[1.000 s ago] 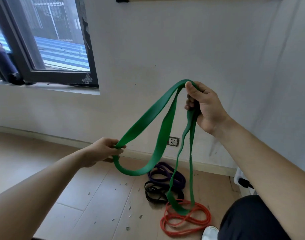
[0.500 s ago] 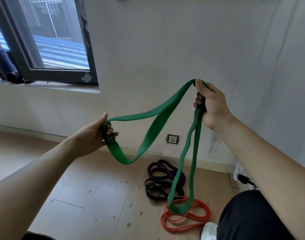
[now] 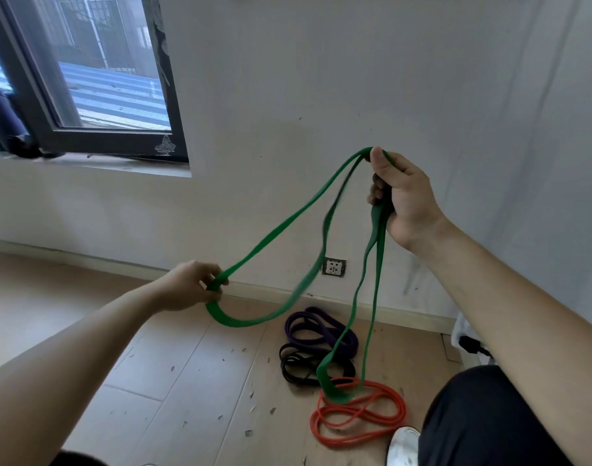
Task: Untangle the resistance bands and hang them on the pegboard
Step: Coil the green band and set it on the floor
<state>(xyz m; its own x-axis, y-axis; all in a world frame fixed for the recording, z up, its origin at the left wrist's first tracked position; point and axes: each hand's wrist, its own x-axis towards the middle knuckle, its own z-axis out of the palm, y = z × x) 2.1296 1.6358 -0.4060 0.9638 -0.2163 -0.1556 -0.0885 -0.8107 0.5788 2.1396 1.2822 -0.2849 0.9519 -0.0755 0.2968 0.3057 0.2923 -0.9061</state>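
Gripping a green resistance band (image 3: 278, 227) in both hands, a person works at the untangling step of the job. The left hand (image 3: 190, 285), lower of the two, has its fingers curled round one bend of the band. The right hand (image 3: 402, 196), raised higher and off to the side, clenches a bunched fold of it, thumb on top. One strand runs taut from the left hand up to the right. A second sags in a slack curve below the left hand and climbs back to the right, blurred partway. Two more strands drop from the right hand to a loop hanging low over the floor (image 3: 173, 381).

The band appears free of the others, though whether twists remain inside the right fist cannot be told. The next move likely calls for opening it into one plain loop, then lifting it to a peg; no pegboard shows in view.

Below the right hand, on the wooden floor, lie a red-orange band (image 3: 358, 418), a black band (image 3: 298, 364) and a purple band (image 3: 316, 326), close together. The green loop dangles in front of them, contact unclear. Farther off, a wall socket (image 3: 334, 267) sits low on the pale wall between the hands, and a dark-framed window (image 3: 96, 85) stands above the left hand.
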